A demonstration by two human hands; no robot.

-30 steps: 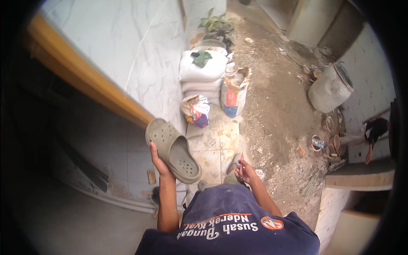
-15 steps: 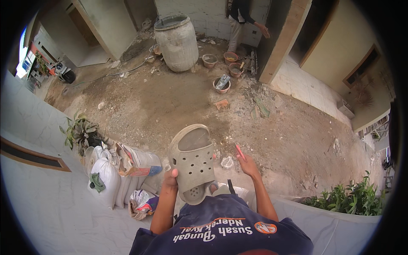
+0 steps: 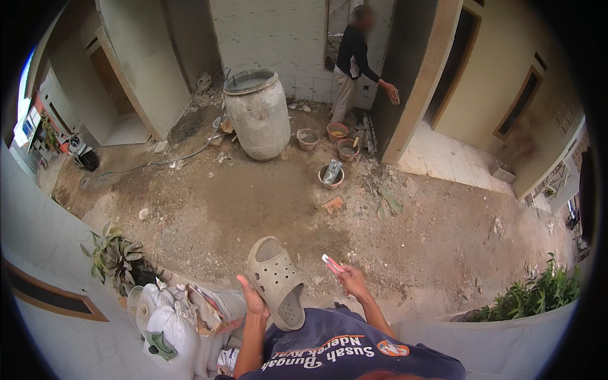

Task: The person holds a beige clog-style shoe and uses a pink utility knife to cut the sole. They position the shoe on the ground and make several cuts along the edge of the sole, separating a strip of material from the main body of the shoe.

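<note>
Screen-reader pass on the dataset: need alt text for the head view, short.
Seen from above, a person's left hand holds up a grey-green perforated clog while the right hand holds a small red-and-white cutter, over a dirt yard. Farther off stand a grey barrel, mortar buckets, and another person working at a dark wall.

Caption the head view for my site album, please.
Left hand holds a clog sandal, right hand a small red tool.

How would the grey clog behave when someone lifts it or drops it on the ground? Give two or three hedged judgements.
The clog is probably light: the left hand holds it up by one edge alone. Its thick moulded body with holes suggests soft foam, so it likely flexes a little rather than flopping. Dropped, it would probably bounce, not break, and its flat sole should not roll.
</note>
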